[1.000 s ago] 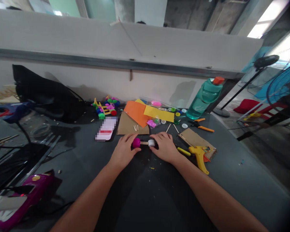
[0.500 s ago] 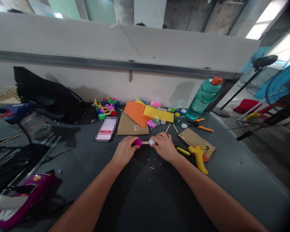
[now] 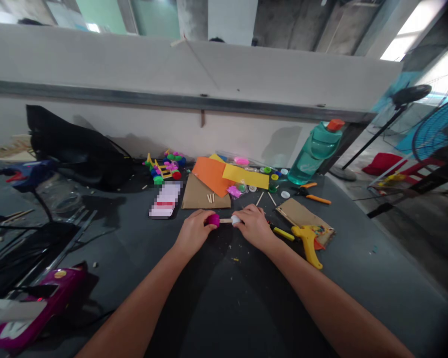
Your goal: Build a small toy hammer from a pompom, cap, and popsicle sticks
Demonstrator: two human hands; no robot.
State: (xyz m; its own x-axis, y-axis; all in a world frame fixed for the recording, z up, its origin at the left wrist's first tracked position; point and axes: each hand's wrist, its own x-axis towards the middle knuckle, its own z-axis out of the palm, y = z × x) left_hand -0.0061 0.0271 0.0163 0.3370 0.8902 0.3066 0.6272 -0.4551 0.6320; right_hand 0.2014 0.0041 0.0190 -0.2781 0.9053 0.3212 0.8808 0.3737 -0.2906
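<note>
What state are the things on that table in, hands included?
Left hand: closed on magenta cap
Right hand: closed on white cap
Wooden stick: bridging the two caps
Bottle: standing, orange lid on
Phone: face up, screen contents blurred
Power strip: red light on
Orange-handled pliers: lying open
Yellow glue gun: lying on its side

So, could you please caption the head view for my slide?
Left hand holds magenta piece, right hand white piece, wooden stick between.

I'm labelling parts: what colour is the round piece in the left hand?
The round piece in the left hand is magenta, in the head view.
</note>
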